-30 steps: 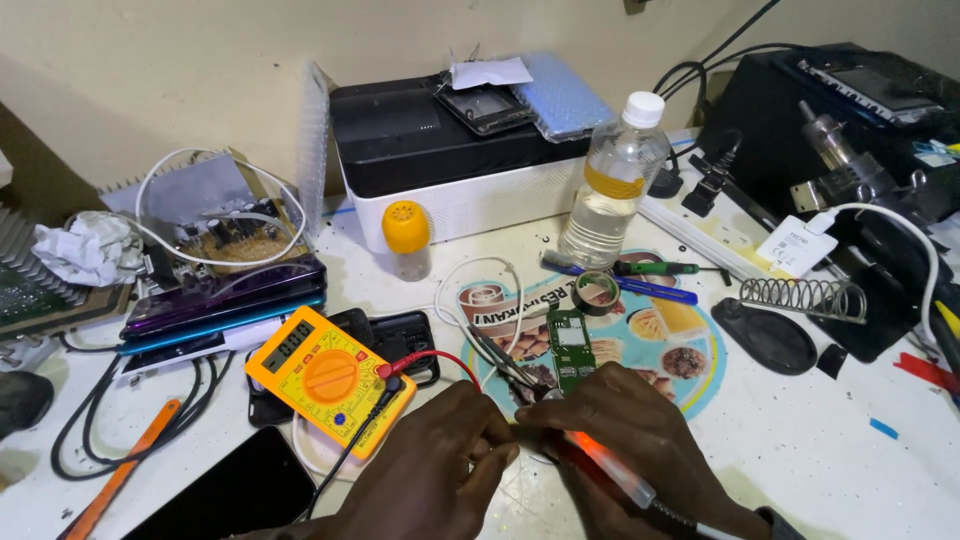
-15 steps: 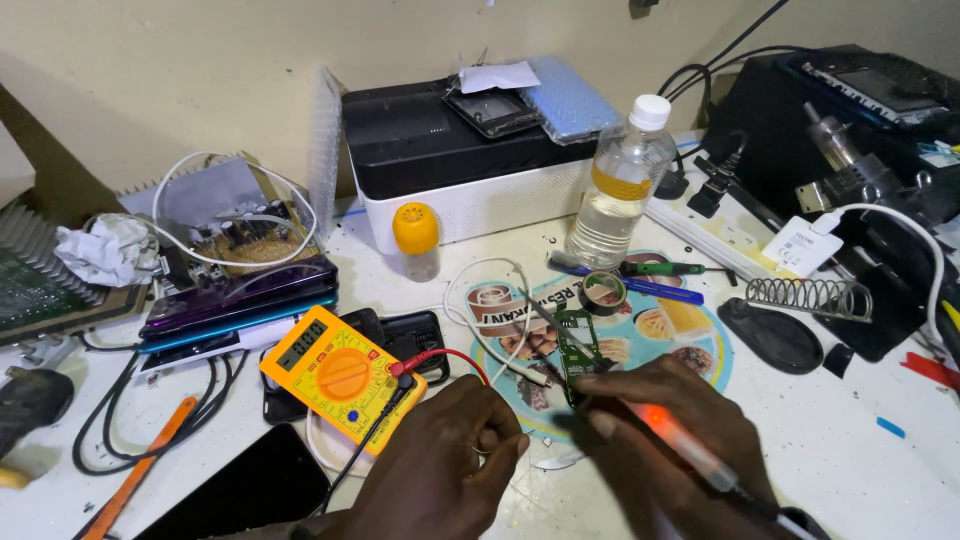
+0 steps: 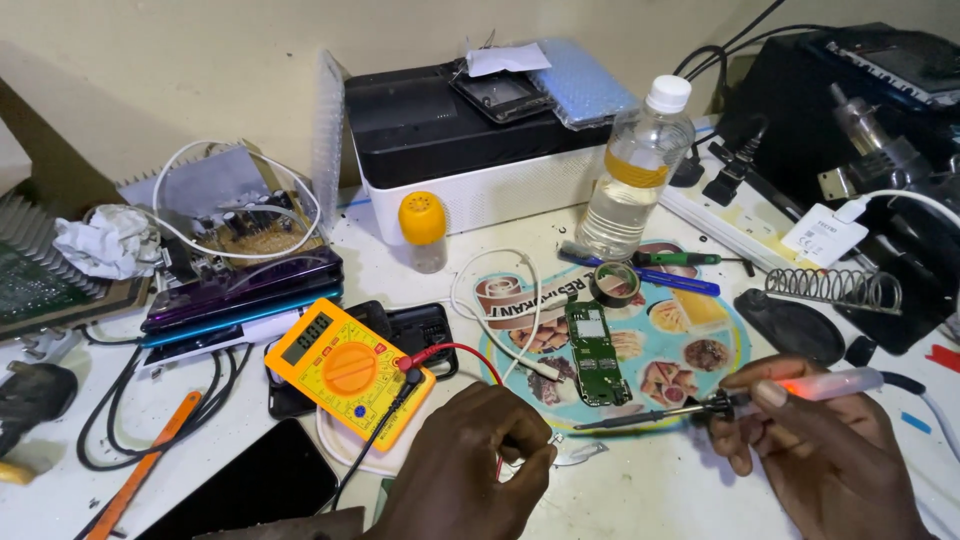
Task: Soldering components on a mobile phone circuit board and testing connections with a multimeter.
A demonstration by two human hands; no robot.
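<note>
My right hand [image 3: 820,455] grips a soldering iron [image 3: 800,388] with a clear, orange-glowing handle. Its thin tip [image 3: 585,426] points left, just below a green circuit board [image 3: 597,352]. The board lies on a round, colourful printed mat [image 3: 700,330]. My left hand [image 3: 470,465] rests on the table with its fingers pinched together at the mat's near edge. The red lead [image 3: 455,349] of a yellow multimeter [image 3: 345,365] runs into those fingers. A small clear scrap [image 3: 580,456] lies right beside the fingertips.
A roll of tape [image 3: 613,283], screwdrivers [image 3: 690,259] and a plastic bottle [image 3: 635,170] stand behind the mat. A black and white printer [image 3: 470,140] is at the back, a coiled iron stand [image 3: 835,290] at the right. A dark phone [image 3: 240,490], cables and stacked devices [image 3: 240,295] lie left.
My right hand has drawn away to the right with the soldering iron, so the two hands are now apart. The left hand has stayed near the mat's edge.
</note>
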